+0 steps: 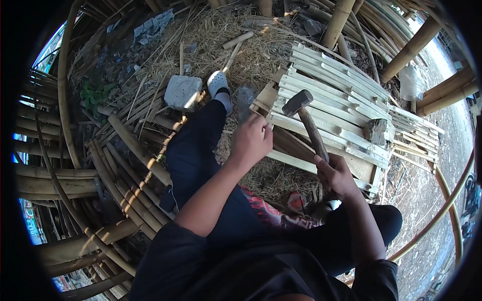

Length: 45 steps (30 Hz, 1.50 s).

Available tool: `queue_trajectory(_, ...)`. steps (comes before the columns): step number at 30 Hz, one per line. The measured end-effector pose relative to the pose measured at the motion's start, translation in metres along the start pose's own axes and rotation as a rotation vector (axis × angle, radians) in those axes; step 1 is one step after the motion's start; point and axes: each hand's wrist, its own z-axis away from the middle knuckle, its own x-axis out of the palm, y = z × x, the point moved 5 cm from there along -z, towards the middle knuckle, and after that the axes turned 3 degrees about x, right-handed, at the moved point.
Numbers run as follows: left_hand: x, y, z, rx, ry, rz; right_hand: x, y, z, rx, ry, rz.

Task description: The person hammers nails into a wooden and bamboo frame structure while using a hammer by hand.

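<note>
My right hand (337,175) is wrapped round the wooden handle of a hammer (312,131). Its blocky metal head is raised above a panel of pale bamboo slats (321,95). Close to the panel's left end, my left hand (251,143) is closed with its fingers curled in. Whatever those fingers pinch, if anything, is hidden or too small to make out. Beneath the hammer, a brown wooden board (296,146) shows in a gap between the slats. A rough stone-like block (376,131) rests on the panel's right part.
A pale concrete block (183,93) stands beside my shoe (219,85). Bamboo poles (135,200) lie stacked at the left, and upright bamboo posts (341,22) rise at the far right. Straw and loose bamboo pieces (238,40) litter the ground. A paved strip (427,215) runs along the right.
</note>
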Motion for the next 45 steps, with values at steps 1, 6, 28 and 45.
queue_trajectory(1, 0.005, 0.03, 0.011, 0.093, -0.224, 0.062, -0.007, -0.002, -0.002, -0.039, 0.033, 0.029)
queue_trajectory(6, 0.06, 0.087, 0.056, 0.412, -0.256, -0.188, -0.025, -0.011, -0.015, -0.058, 0.076, 0.139)
queue_trajectory(28, 0.12, 0.056, 0.042, 0.389, -0.075, -0.193, 0.008, -0.015, -0.04, -0.198, 0.054, 0.688)
queue_trajectory(45, 0.126, 0.054, 0.041, 0.45, -0.072, -0.224, 0.01, -0.019, -0.039, -0.271, 0.134, 0.7)
